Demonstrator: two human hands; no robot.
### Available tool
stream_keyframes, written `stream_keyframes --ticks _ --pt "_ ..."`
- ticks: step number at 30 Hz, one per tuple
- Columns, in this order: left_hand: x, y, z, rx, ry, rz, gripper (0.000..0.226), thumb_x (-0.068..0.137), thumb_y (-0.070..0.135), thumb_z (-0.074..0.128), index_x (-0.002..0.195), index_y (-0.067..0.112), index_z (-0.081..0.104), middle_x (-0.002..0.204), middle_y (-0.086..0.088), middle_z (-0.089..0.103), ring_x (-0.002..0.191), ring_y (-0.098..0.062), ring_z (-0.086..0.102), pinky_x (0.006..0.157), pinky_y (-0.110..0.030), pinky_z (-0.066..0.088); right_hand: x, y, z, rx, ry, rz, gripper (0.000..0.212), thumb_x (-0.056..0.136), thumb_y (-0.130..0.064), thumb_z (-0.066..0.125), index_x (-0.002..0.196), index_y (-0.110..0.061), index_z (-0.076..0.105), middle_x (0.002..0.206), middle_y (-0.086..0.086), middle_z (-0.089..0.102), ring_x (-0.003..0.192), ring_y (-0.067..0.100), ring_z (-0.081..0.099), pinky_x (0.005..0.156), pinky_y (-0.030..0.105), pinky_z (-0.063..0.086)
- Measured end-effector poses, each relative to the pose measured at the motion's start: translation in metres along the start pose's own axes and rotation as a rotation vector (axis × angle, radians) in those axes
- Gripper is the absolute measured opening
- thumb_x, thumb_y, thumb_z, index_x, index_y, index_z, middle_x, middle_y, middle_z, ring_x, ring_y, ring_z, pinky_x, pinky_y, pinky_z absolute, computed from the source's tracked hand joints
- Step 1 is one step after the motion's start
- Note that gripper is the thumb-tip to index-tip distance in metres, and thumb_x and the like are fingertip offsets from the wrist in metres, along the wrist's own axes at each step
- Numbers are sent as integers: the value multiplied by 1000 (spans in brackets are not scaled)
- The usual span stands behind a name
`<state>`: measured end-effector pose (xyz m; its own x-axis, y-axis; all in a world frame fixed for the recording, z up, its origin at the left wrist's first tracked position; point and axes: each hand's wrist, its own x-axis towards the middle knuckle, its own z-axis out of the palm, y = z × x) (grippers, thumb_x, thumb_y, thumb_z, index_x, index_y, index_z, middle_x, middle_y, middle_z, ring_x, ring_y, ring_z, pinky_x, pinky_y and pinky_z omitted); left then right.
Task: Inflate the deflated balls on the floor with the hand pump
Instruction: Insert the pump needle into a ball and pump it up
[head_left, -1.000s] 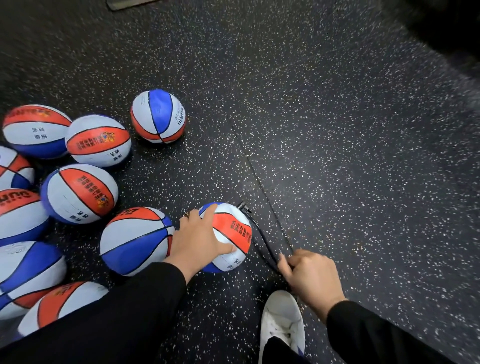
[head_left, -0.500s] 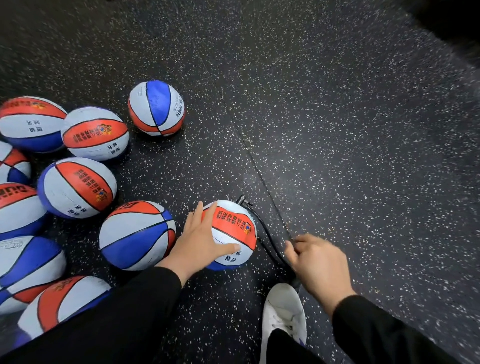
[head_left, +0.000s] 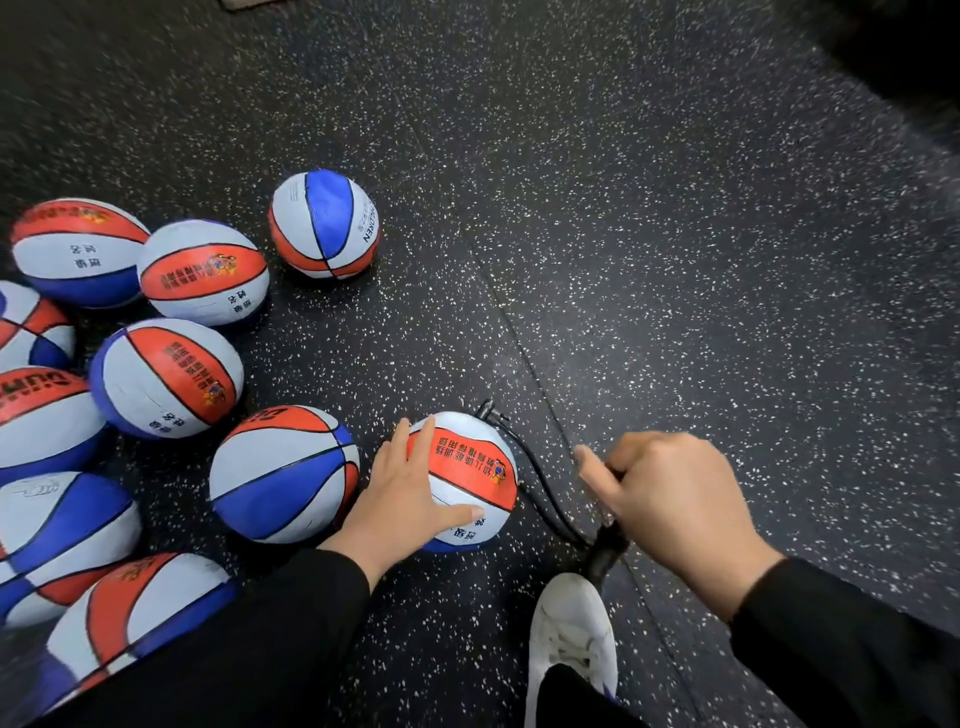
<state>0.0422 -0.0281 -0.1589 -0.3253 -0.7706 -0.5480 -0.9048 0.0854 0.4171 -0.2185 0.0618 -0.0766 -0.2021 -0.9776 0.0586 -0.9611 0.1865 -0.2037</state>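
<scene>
The ball (head_left: 467, 478) sits on the floor (head_left: 675, 260) under the flat left hand (head_left: 400, 499) — pumping time. The right hand (head_left: 670, 509) grips the pump (head_left: 605, 553) handle — next, push down.

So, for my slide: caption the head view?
Left hand steadies ball; right hand grips pump handle.

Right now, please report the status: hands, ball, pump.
Left hand flat on ball. Right hand grips pump handle. Hose attached at ball. Nothing in the way.
</scene>
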Motion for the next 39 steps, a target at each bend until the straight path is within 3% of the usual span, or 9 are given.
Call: stream_keyframes --ticks 2,5,8,13,19,25,30,32,39 --pt "-1 2 0 -3 -5 -3 133 69 76 79 163 38 -8 173 1 -10 159 -29 2 128 -51 18 -11 2 14 18 -12 76 55 95 -52 52 53 -16 52 58 -8 55 56 22 58 50 29 47" --pt "-2 1 -1 -4 -9 1 133 69 76 79 163 38 -8 173 1 -9 159 -30 3 127 -52 19 -47 -4 66 10 -89 -5 42 98 -40 55 64 -20 71 82 -10 71 76 17 68 58 29 55" --pt "-4 -2 -3 5 -29 -4 133 70 77 78 163 37 -8 173 0 -9 159 -31 4 128 -52 20 -63 2 97 -36 -169 -60 44 95 -41 55 58 -19 64 74 -7 63 70 21 64 52 30 50" --pt "-5 -2 -1 0 -19 -3 134 70 74 80 164 35 -7 173 -2 -8 159 -33 4 128 -53 19 -44 13 81 -94 -243 14 54 96 -43 61 51 -16 50 58 -1 51 52 25 57 46 35 48" --pt "-4 -4 1 -20 -11 -2 134 70 74 80 164 35 -6 173 -3 -8 159 -34 4 128 -53 18 3 10 -7 66 -35 42 59 93 -50 54 48 -12 47 52 -5 49 51 28 52 50 32 45" --pt "-3 1 2 -12 -6 -2 134 69 74 81 163 35 -7 173 -4 -8 159 -33 3 128 -53 18 -57 12 74 14 -76 0 37 96 -35 59 65 -20 72 84 -6 69 71 20 65 54 29 53" --pt "-3 0 3 -3 -7 -10 135 70 74 80 163 34 -8 172 -3 -9 159 -33 3 128 -53 18 -69 3 94 -59 -179 -72 48 96 -41 48 54 -21 56 62 -6 51 55 21 57 45 26 39" --pt "-1 1 2 -2 -8 -12 135 69 75 80 163 34 -8 172 -3 -8 159 -33 4 128 -53 18 -54 5 76 -26 -188 -31 50 99 -41 47 54 -21 46 61 -4 48 53 24 57 46 31 46" --pt "-3 2 0 -31 -6 -10 135 70 71 83 164 33 -5 173 -2 -8 159 -31 4 129 -50 16 1 9 6 46 60 -57 50 96 -36 54 52 -16 38 56 -4 46 48 27 49 48 30 40"
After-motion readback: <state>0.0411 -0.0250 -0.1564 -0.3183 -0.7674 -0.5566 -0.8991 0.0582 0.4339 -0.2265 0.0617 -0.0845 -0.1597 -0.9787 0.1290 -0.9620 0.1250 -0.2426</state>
